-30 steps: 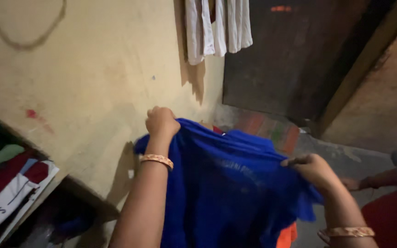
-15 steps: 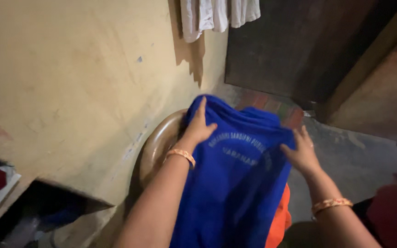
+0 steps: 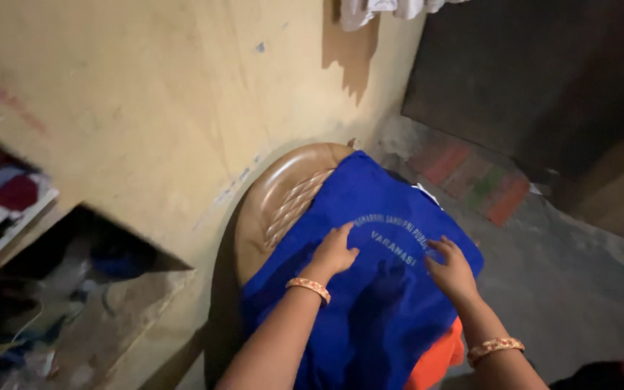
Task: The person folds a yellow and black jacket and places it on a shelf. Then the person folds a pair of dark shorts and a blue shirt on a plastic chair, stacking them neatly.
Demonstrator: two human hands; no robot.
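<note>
Blue shirt [image 3: 370,289] lies spread over a brown chair [image 3: 276,195] by the wall [image 3: 146,108], orange cloth [image 3: 435,357] beneath it; left hand [image 3: 334,253] and right hand [image 3: 453,271] press flat on it, fingers open, gripping nothing

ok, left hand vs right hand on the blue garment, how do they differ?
The left hand lies nearer the brown chair back, beside the print; the right hand lies on the blue garment close to its outer edge. Both lie flat, palms down, fingers open, and both wrists wear a bangle.
</note>
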